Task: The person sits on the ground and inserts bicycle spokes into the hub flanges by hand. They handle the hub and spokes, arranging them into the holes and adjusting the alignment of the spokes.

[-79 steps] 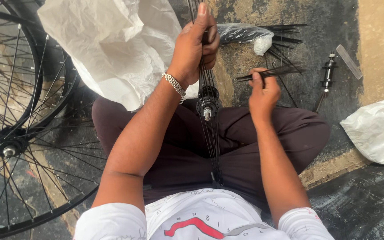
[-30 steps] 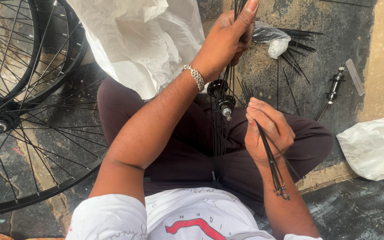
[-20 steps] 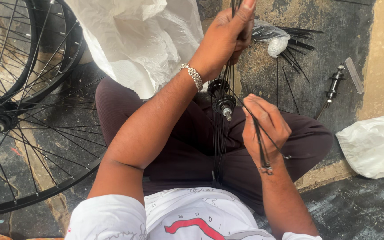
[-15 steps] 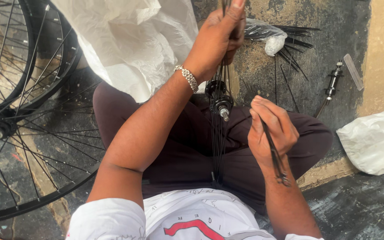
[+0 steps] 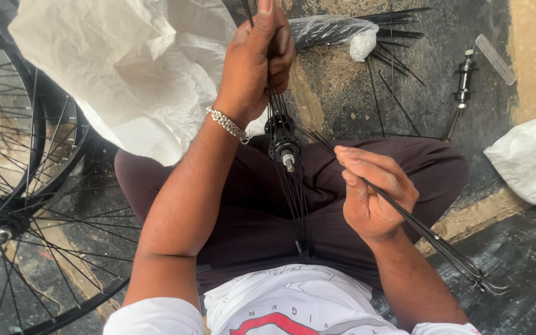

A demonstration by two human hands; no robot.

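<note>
Head view, left hand (image 5: pixel 257 62) gripping spokes above black hub (image 5: pixel 283 147) over lap, right hand (image 5: pixel 370 195) just right of hub holding spoke bundle (image 5: pixel 429 236), bike wheel (image 5: pixel 20 205) far left of hub

I sit cross-legged on the stained concrete floor (image 5: pixel 336 93) of a bicycle repair workshop. A spoked wheel (image 5: pixel 26 205) lies at my left, loose black spokes (image 5: pixel 392 56) spill from a plastic wrapper (image 5: pixel 327 28) ahead, a spare axle (image 5: pixel 463 77) rests beside them, and white plastic bags (image 5: pixel 125 68) sit around me.
</note>
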